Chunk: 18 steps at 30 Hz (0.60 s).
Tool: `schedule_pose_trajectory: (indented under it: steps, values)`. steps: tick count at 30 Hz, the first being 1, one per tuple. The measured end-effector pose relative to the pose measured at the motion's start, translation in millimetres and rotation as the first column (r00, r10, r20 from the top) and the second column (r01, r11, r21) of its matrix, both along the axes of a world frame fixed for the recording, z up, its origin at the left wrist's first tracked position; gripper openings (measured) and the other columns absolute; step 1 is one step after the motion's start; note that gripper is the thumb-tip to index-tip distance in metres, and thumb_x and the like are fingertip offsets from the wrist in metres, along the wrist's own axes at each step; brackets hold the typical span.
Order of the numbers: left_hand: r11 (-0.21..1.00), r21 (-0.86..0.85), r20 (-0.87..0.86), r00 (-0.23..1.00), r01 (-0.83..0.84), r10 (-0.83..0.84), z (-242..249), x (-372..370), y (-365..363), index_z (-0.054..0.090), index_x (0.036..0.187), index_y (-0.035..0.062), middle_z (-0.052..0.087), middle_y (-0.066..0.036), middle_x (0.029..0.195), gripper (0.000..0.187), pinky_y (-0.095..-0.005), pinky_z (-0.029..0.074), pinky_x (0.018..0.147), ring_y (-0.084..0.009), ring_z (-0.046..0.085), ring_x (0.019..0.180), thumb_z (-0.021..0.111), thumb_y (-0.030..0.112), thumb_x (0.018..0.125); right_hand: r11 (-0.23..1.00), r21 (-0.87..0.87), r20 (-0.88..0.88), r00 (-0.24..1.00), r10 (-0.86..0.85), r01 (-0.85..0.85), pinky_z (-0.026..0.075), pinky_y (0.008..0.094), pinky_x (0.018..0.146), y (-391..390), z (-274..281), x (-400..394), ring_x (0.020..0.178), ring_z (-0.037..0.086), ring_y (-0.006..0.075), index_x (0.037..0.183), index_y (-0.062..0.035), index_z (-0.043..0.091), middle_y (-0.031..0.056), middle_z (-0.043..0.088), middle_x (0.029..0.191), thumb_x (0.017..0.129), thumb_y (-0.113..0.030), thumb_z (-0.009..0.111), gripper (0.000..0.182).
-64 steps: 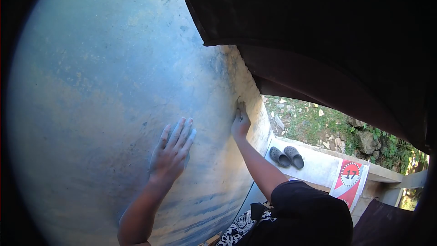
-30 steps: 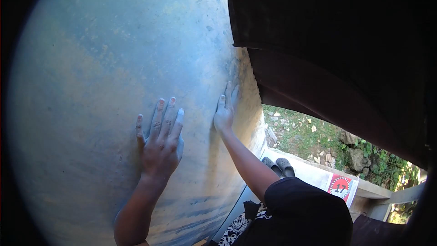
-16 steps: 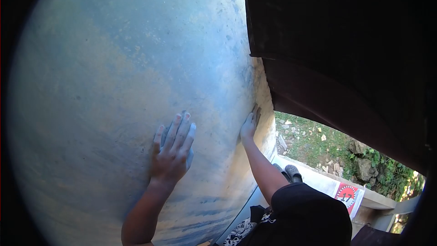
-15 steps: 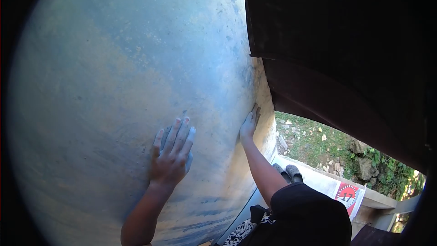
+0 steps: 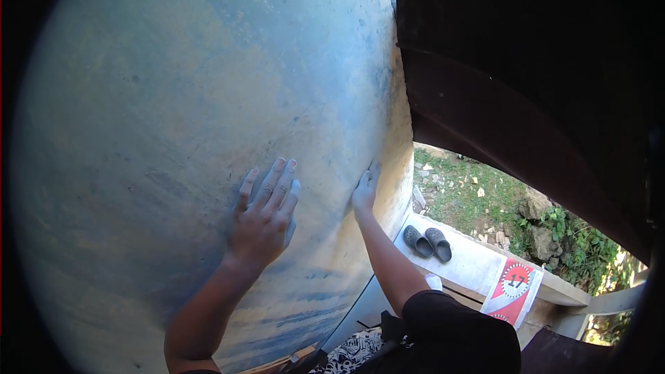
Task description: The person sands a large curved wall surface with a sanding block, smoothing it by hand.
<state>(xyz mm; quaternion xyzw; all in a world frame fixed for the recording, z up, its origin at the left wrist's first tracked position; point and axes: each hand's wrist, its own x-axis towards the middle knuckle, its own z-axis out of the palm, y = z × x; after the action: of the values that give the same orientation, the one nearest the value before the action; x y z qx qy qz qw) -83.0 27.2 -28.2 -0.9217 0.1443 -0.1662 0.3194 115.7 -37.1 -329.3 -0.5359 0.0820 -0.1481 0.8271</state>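
A large curved surface [image 5: 173,97], blue-grey with tan patches and dark streaks low down, fills the left and middle of the head view. My left hand [image 5: 265,211] lies against it left of the lower middle, fingers stretched upward and slightly apart, with pale dust on the fingertips. Further right, near the edge of the surface, my right hand [image 5: 366,190] presses on it with fingers extended and seen partly from the side. Neither hand holds anything that shows.
Dark sheeting [image 5: 519,118] hangs at the upper right. Below it are grass with stones [image 5: 464,187], a white ledge [image 5: 457,263] with a pair of grey clogs [image 5: 438,244], and a red and white sheet [image 5: 511,289] marked 17. Patterned cloth [image 5: 357,352] shows at the bottom.
Both hands appear slightly higher, the right one also further left, still against the surface. The view has shifted, and the clogs, partly covered by the right arm before, now show fully.
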Motion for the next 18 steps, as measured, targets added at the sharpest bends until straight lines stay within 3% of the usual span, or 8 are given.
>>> schedule_pose_trajectory:
  steps: [4,7,10,12,14,18]
  values:
    - [0.999,-0.042,-0.011,1.0,0.008,-0.008,-0.6,-2.7,0.5,0.071,0.133,0.0149,0.047,-0.006,0.166,0.043,-0.0498,0.014,0.131,-0.019,0.033,0.159,0.065,0.027,0.092,0.986,-0.168,0.214,0.976,0.03,0.006,0.012,0.0459,0.131,19.7,55.7,-36.2,0.163,0.018,0.0403,0.158,-0.0085,0.051,0.0221,0.023,0.175,0.107,-0.012,0.05,0.051]
    - [0.999,-0.041,-0.021,1.0,0.005,-0.006,-5.5,-4.8,3.1,0.071,0.132,0.0145,0.046,-0.006,0.166,0.042,-0.0496,0.013,0.131,-0.0188,0.032,0.159,0.066,0.027,0.093,0.89,-0.452,0.483,0.854,0.194,0.053,0.008,0.0453,0.131,21.0,88.0,-104.4,0.165,0.011,0.038,0.161,-0.0035,0.044,0.0223,0.02,0.176,0.108,-0.011,0.046,0.054]
    - [0.999,-0.026,0.002,1.0,0.028,-0.028,-10.7,-5.6,5.1,0.071,0.132,0.0147,0.046,-0.005,0.166,0.041,-0.0496,0.012,0.132,-0.0185,0.032,0.159,0.065,0.027,0.094,0.845,-0.535,0.454,0.847,0.276,0.011,0.006,0.0477,0.131,19.3,43.8,-111.5,0.165,0.01,0.0392,0.16,-0.0044,0.048,0.023,0.021,0.176,0.105,-0.01,0.05,0.055]
    - [0.999,-0.038,-0.025,1.0,-0.01,0.009,-10.9,-5.9,2.5,0.071,0.131,0.0152,0.047,-0.005,0.166,0.039,-0.0495,0.012,0.132,-0.0182,0.032,0.16,0.065,0.026,0.094,0.916,-0.4,0.356,0.926,0.124,0.031,0.008,0.0501,0.131,25.7,-5.9,-78.0,0.164,0.014,0.0399,0.161,-0.0093,0.047,0.0211,0.023,0.175,0.108,-0.014,0.05,0.054]
    - [1.0,-0.009,-0.004,1.0,0.004,-0.004,-14.4,-5.3,5.6,0.072,0.13,0.0156,0.047,-0.005,0.166,0.038,-0.0497,0.011,0.132,-0.0182,0.032,0.159,0.065,0.026,0.094,0.99,-0.138,0.082,0.996,0.043,-0.031,0.007,0.0488,0.132,22.9,-50.1,-21.6,0.164,0.013,0.037,0.165,-0.0105,0.04,0.0185,0.021,0.176,0.113,-0.018,0.041,0.052]
    - [1.0,-0.002,-0.005,1.0,0.004,-0.004,-21.0,-3.4,5.6,0.072,0.129,0.0162,0.048,-0.004,0.165,0.038,-0.05,0.011,0.132,-0.0179,0.032,0.159,0.065,0.027,0.093,0.993,-0.113,-0.068,0.998,0.007,-0.015,0.008,0.0481,0.132,11.6,-9.4,-1.2,0.164,0.012,0.0348,0.167,-0.0129,0.035,0.0157,0.02,0.177,0.115,-0.02,0.033,0.052]
